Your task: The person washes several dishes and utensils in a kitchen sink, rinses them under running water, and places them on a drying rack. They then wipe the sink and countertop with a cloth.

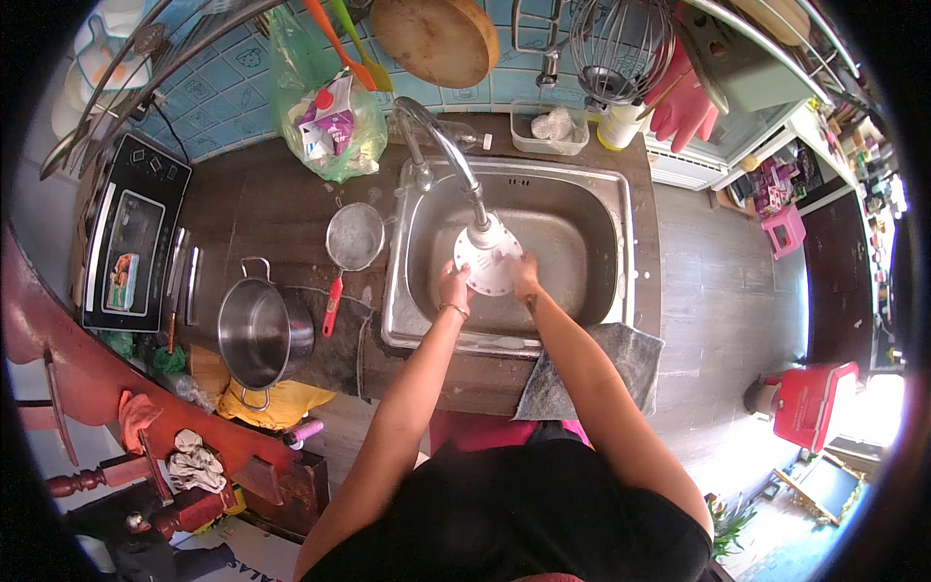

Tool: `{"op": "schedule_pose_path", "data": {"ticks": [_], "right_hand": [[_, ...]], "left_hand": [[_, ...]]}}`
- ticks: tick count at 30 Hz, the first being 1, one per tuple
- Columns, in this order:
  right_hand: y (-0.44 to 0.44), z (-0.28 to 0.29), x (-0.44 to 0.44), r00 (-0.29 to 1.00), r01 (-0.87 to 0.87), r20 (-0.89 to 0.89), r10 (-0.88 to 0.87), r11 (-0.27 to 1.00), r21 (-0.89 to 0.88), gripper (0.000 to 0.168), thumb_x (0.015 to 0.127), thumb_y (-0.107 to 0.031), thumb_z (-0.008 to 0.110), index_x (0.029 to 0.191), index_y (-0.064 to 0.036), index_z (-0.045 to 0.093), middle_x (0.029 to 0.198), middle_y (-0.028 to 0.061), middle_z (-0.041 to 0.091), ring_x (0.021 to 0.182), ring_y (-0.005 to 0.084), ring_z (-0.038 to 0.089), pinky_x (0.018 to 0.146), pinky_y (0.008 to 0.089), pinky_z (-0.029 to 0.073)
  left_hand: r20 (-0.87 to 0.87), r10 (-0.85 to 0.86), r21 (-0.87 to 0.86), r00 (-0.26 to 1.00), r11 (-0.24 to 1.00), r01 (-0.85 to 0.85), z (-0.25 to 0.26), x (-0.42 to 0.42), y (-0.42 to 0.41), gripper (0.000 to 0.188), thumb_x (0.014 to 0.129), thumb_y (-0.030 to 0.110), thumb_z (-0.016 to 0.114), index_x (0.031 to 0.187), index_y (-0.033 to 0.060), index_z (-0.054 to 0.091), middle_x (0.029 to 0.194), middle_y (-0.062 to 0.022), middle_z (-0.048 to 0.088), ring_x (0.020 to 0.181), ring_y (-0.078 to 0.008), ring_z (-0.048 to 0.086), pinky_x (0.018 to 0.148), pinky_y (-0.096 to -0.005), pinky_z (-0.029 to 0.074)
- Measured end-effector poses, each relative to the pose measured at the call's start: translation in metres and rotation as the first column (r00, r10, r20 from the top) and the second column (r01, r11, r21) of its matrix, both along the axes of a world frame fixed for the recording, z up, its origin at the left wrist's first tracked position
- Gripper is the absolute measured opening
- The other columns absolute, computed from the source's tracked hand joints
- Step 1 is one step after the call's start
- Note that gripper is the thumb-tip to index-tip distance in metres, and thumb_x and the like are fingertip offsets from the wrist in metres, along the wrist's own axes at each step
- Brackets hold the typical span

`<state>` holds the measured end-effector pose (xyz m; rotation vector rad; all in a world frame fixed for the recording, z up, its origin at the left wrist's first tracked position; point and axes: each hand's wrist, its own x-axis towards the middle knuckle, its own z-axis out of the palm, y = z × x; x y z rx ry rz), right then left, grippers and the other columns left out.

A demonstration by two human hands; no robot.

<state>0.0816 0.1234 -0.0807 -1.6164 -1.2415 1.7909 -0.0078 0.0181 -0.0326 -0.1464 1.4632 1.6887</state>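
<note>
A white plate with a dotted rim [489,275] is held under the metal faucet [444,138], over the stainless steel sink [618,240]. My left hand [454,285] grips the plate's left edge, fingers partly behind it. At the plate's right side is my right hand [522,275]; its fingertips reach onto the plate's face and are blurred, so whether they grip or only touch it is unclear. The faucet's spout end covers the plate's top. Left of the sink lies a fine-mesh strainer [355,236] with a red handle.
A steel pot [254,335] stands at the counter's left, near a toaster oven [134,233]. A grey cloth [596,371] drapes over the front edge. Behind the sink sits a plastic container [549,142]. A green bag [327,131], a pan [436,44] and a whisk [622,44] hang above.
</note>
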Motion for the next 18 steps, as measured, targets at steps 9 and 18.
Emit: {"op": "schedule_pose_path", "data": {"ticks": [9, 18], "right_hand": [[-0.053, 0.066, -0.020, 0.514, -0.858, 0.754, 0.410, 0.244, 0.452, 0.054, 0.087, -0.032, 0.039, 0.133, -0.005, 0.029, 0.138, 0.0185, 0.026, 0.130, 0.0318, 0.019, 0.105, 0.0521, 0.008], [-0.011, 0.074, -0.009, 0.676, -0.729, 0.737, 0.005, 0.158, 0.667, 0.051, 0.086, -0.027, 0.036, 0.131, -0.004, 0.033, 0.138, 0.0170, 0.027, 0.131, 0.0328, 0.017, 0.106, 0.0504, 0.004]], "left_hand": [[0.141, 0.032, 0.133, 0.989, 0.990, -0.051, -0.007, -0.007, -0.008, 0.022, 0.088, 0.012, 0.047, 0.109, 0.0117, 0.053, 0.097, -0.0009, 0.059, 0.082, -0.0135, 0.058, 0.065, -0.0290, 0.050], [0.263, -0.068, 0.175, 0.962, 0.984, 0.022, 0.017, -0.001, -0.013, 0.026, 0.089, 0.016, 0.045, 0.115, 0.0159, 0.050, 0.109, -0.0029, 0.055, 0.099, -0.0180, 0.054, 0.083, -0.0374, 0.046]]}}
